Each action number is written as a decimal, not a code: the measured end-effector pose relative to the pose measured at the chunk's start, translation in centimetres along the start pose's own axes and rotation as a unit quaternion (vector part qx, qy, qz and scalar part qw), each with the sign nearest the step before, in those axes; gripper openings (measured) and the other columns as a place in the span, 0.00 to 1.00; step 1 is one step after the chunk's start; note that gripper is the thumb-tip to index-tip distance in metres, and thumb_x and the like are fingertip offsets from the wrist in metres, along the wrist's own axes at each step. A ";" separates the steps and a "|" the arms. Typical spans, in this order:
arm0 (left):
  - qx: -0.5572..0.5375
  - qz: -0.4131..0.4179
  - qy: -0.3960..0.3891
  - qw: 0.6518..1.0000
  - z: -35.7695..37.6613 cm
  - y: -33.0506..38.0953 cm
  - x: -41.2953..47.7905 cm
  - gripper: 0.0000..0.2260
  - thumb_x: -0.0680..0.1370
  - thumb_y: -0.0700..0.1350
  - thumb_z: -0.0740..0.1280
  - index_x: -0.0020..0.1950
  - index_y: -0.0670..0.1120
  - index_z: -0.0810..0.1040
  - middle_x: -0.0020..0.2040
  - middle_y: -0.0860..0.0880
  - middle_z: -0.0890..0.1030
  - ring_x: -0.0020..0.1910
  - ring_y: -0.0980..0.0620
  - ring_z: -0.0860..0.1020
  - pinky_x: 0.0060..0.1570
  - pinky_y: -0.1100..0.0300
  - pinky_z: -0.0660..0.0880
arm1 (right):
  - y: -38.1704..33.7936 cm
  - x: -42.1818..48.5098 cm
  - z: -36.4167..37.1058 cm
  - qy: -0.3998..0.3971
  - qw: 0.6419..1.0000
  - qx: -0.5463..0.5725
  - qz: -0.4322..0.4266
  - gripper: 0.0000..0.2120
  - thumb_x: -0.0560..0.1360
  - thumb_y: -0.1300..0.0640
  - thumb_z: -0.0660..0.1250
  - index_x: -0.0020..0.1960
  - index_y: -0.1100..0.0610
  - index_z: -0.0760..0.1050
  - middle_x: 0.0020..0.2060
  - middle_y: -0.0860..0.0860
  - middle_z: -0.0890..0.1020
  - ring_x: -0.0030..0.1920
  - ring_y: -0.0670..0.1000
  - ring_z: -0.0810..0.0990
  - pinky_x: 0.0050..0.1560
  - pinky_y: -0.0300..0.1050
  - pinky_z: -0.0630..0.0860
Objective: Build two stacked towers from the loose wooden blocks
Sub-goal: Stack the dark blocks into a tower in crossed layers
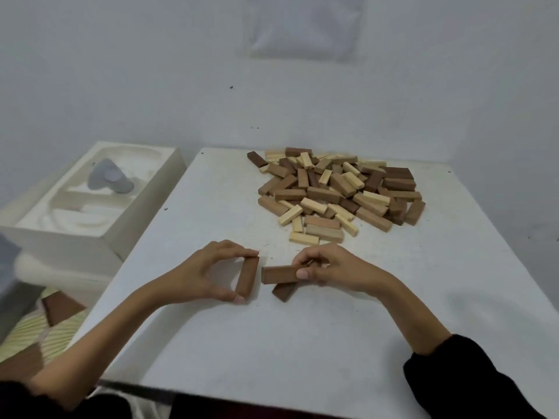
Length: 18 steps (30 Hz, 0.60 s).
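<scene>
A heap of loose wooden blocks (335, 192), light and dark brown, lies at the back of the white table (272, 343). In front of the heap, my left hand (205, 273) pinches a dark brown block (247, 276) end to end between thumb and fingers; the block lies on the table. Just right of it, my right hand (329, 267) grips a second brown block (278, 274) held level above the table. A third dark block (284, 292) pokes out beneath it, and whether the hand holds it too is hidden.
A white moulded foam box (90, 201) with a grey object in it stands left of the table. Walls close in behind and to the right. Striped cloth and a brown piece lie on the floor at lower left.
</scene>
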State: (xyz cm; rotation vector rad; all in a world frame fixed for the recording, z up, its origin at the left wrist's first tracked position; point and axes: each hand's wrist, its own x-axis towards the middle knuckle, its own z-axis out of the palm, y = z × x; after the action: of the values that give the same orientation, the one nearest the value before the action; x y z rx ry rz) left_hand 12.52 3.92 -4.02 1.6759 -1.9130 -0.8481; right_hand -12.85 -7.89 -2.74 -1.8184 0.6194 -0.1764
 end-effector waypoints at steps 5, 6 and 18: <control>-0.002 0.011 -0.007 1.000 1.0 0.0 0.6 0.35 0.61 0.66 0.73 0.66 0.68 0.67 0.61 0.62 0.73 0.64 0.57 0.68 0.65 0.60 0.64 | 0.9 0.5 0.4 0.019 0.999 -0.024 -0.010 0.04 0.75 0.55 0.68 0.49 0.53 0.79 0.47 0.51 0.76 0.42 0.44 0.71 0.42 0.34 0.68; 0.002 0.014 -0.006 1.000 1.2 0.1 0.9 0.35 0.61 0.65 0.73 0.66 0.68 0.67 0.62 0.61 0.73 0.63 0.57 0.68 0.65 0.59 0.64 | 1.0 0.4 0.2 0.034 0.999 -0.041 -0.007 0.04 0.75 0.54 0.68 0.48 0.52 0.79 0.51 0.51 0.75 0.43 0.43 0.72 0.43 0.32 0.69; 0.002 0.015 0.052 0.999 4.0 0.9 2.3 0.34 0.62 0.65 0.71 0.67 0.70 0.66 0.63 0.67 0.69 0.66 0.65 0.62 0.67 0.64 0.53 | 2.9 -4.3 6.2 0.493 0.862 -0.067 -0.101 0.14 0.66 0.69 0.74 0.46 0.56 0.75 0.43 0.50 0.77 0.43 0.45 0.78 0.39 0.31 0.76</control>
State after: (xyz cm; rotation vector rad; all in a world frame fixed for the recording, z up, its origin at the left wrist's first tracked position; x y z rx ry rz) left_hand 8.81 2.31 -6.36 1.6553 -1.8673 -0.7313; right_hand -14.89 -1.18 -6.73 -1.8444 1.1533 -1.2900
